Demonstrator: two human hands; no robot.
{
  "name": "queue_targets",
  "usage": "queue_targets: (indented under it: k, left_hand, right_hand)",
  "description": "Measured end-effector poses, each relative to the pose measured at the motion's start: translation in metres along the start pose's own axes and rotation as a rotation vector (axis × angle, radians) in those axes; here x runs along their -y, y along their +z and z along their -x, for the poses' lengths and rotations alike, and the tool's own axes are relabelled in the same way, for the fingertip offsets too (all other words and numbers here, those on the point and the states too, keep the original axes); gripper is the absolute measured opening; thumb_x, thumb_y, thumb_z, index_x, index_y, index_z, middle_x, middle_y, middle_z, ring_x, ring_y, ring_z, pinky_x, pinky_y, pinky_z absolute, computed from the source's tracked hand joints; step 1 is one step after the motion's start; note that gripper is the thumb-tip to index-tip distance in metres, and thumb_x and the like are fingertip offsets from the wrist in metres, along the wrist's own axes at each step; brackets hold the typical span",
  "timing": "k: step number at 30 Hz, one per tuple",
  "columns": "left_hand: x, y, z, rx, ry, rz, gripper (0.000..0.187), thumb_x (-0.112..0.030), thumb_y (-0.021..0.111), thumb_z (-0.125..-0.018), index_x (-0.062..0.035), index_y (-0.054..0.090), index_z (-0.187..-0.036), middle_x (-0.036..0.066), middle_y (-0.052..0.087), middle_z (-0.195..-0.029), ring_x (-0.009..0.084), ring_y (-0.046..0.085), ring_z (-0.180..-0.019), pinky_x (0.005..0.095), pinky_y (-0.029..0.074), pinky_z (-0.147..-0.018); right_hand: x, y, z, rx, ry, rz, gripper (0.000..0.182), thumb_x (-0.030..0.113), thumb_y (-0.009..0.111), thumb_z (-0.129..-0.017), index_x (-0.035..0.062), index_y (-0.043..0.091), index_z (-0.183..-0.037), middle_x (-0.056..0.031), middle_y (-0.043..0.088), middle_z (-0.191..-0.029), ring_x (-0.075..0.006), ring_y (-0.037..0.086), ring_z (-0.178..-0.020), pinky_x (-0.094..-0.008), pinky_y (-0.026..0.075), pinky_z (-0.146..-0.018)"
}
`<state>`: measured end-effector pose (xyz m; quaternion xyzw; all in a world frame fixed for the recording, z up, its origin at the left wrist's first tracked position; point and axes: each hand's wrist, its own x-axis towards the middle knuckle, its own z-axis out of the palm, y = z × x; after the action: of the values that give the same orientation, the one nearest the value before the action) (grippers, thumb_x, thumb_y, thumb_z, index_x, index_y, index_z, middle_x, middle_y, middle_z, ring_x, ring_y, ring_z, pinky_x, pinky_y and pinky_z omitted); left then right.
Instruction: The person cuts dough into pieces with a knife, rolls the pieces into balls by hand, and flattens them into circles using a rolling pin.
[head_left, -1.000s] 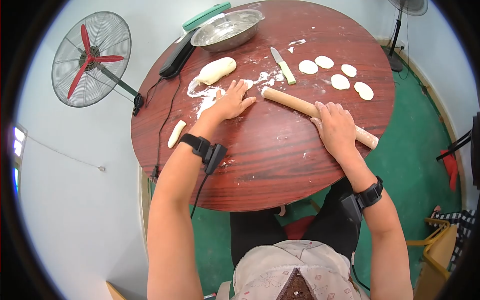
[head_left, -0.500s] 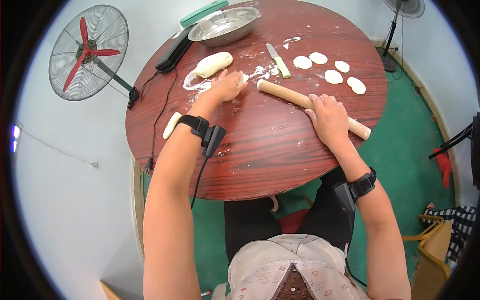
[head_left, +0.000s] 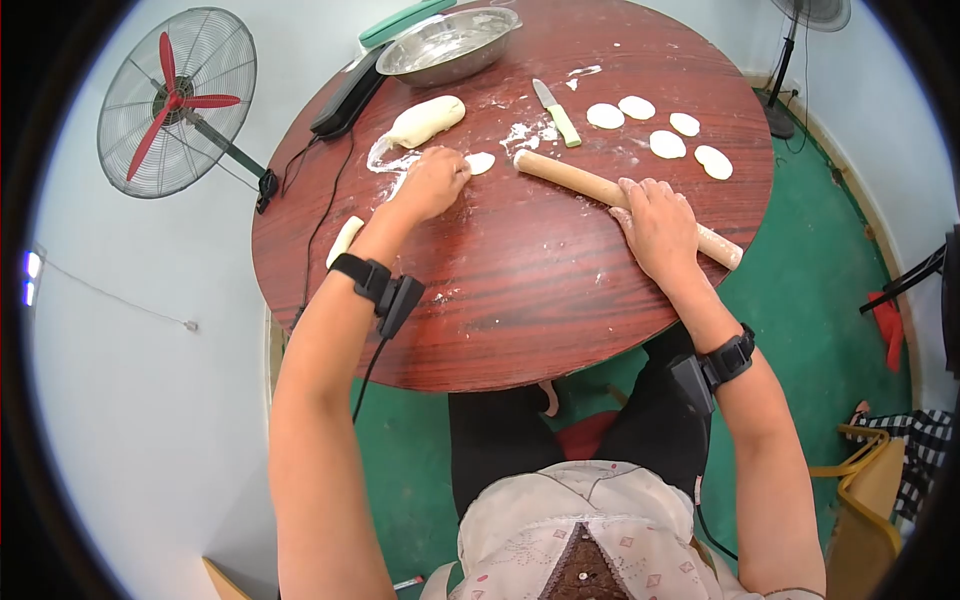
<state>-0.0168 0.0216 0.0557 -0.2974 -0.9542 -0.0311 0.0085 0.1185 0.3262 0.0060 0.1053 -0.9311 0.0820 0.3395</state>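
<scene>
My left hand is closed at the edge of a small round of dough, its fingertips on the near-left rim. Just beyond that hand lies a thick log of dough in scattered flour. A shorter strip of dough rests by my left wrist, partly covered by the forearm. My right hand is wrapped over the wooden rolling pin, which lies slantwise on the table. Several flat dough rounds are spread at the far right. A knife with a pale green handle sits beyond the pin.
A steel basin stands at the back of the round wooden table, beside a long black case. A black cable runs down the table's left side. Fans with stands are at left and far right. A chair is at lower right.
My left hand has drawn back left and slightly toward me, and more of the small dough round shows. My right hand and the rolling pin have hardly moved.
</scene>
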Motion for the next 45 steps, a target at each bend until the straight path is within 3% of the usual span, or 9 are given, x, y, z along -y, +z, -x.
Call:
queue_targets:
  k: [4, 10, 14, 17, 21, 24, 31, 35, 45]
  left_hand:
    - [-0.004, 0.012, -0.022, -0.204, 0.045, 0.024, 0.033, -0.025, 0.051, -0.093, -0.0007, 0.061, -0.113, 0.02, 0.056, -0.124, 0.036, 0.049, -0.119, 0.0412, 0.038, -0.102]
    - [-0.055, -0.002, -0.005, 0.177, -0.074, 0.066, 0.05, -0.032, 0.046, -0.095, 0.0024, 0.047, -0.131, 0.022, 0.044, -0.139, 0.0366, 0.043, -0.126, 0.0377, 0.033, -0.108]
    - [-0.08, 0.01, 0.055, 0.128, -0.019, 0.088, 0.061, -0.042, 0.045, -0.096, 0.0002, 0.037, -0.139, 0.019, 0.029, -0.15, 0.0354, 0.026, -0.139, 0.0563, 0.027, -0.107]
    - [-0.11, 0.0, 0.093, 0.3, -0.067, 0.236, 0.062, -0.038, 0.041, -0.099, 0.0, 0.026, -0.146, 0.019, 0.014, -0.156, 0.0321, 0.007, -0.145, 0.0568, 0.01, -0.112]
    - [-0.141, 0.012, 0.142, 0.009, -0.118, 0.158, 0.063, -0.035, 0.046, -0.097, 0.001, 0.027, -0.145, 0.02, 0.016, -0.155, 0.0335, 0.009, -0.145, 0.0571, 0.009, -0.112]
    - [-0.148, 0.026, 0.157, -0.004, -0.23, 0.185, 0.064, -0.034, 0.047, -0.096, 0.001, 0.027, -0.145, 0.02, 0.019, -0.154, 0.0339, 0.012, -0.144, 0.0572, 0.01, -0.112]
    - [-0.154, 0.045, 0.155, -0.432, -0.24, 0.054, 0.049, -0.033, 0.06, -0.087, -0.0027, 0.056, -0.125, 0.021, 0.047, -0.125, 0.0378, 0.039, -0.123, 0.0511, 0.027, -0.101]
    - [-0.156, 0.039, 0.158, -0.452, -0.247, 0.063, 0.046, -0.033, 0.064, -0.085, -0.0044, 0.06, -0.12, 0.018, 0.049, -0.111, 0.0332, 0.044, -0.106, 0.0463, 0.032, -0.092]
    - [-0.154, 0.039, 0.158, -0.457, -0.274, 0.127, 0.049, -0.033, 0.067, -0.082, -0.0038, 0.059, -0.12, 0.021, 0.049, -0.116, 0.0351, 0.043, -0.11, 0.047, 0.032, -0.094]
  right_hand:
    - [0.001, 0.0, 0.0, 0.013, 0.011, 0.004, 0.037, 0.026, 0.068, -0.08, 0.0068, 0.06, -0.11, -0.0065, 0.059, -0.089, -0.0238, 0.058, -0.087, -0.0369, 0.045, -0.072]
    - [0.0, 0.0, 0.0, 0.011, 0.015, 0.014, 0.035, 0.027, 0.068, -0.079, 0.0073, 0.06, -0.107, -0.006, 0.059, -0.088, -0.0231, 0.058, -0.087, -0.0369, 0.045, -0.072]
    - [-0.001, 0.0, 0.0, -0.015, -0.005, 0.008, 0.035, 0.028, 0.068, -0.079, 0.0077, 0.06, -0.106, -0.0054, 0.058, -0.087, -0.0229, 0.057, -0.086, -0.0367, 0.045, -0.072]
    - [0.0, 0.0, 0.0, -0.016, -0.014, 0.01, 0.035, 0.028, 0.068, -0.079, 0.0073, 0.06, -0.106, -0.0053, 0.058, -0.087, -0.0228, 0.058, -0.085, -0.0363, 0.045, -0.072]
    - [-0.005, 0.003, 0.0, -0.035, -0.048, 0.009, 0.035, 0.028, 0.068, -0.079, 0.0077, 0.06, -0.108, -0.006, 0.059, -0.085, -0.0237, 0.058, -0.083, -0.0376, 0.046, -0.071]
    - [0.002, 0.0, -0.002, -0.017, -0.09, -0.064, 0.036, 0.027, 0.069, -0.079, 0.0083, 0.061, -0.109, -0.0067, 0.059, -0.083, -0.025, 0.059, -0.081, -0.0389, 0.047, -0.071]
    - [0.074, -0.021, 0.001, 0.131, -0.265, -0.366, 0.037, 0.026, 0.069, -0.079, 0.0106, 0.063, -0.112, -0.0072, 0.059, -0.084, -0.0252, 0.058, -0.084, -0.0382, 0.044, -0.073]
    - [0.084, -0.01, 0.005, 0.156, -0.215, -0.303, 0.031, 0.028, 0.064, -0.084, 0.0106, 0.065, -0.11, -0.0072, 0.057, -0.088, -0.0245, 0.055, -0.088, -0.0389, 0.044, -0.075]
    - [0.086, -0.009, 0.008, 0.111, -0.286, -0.134, 0.033, 0.03, 0.057, -0.09, 0.009, 0.064, -0.114, -0.0111, 0.062, -0.111, -0.0261, 0.055, -0.108, -0.0429, 0.04, -0.092]
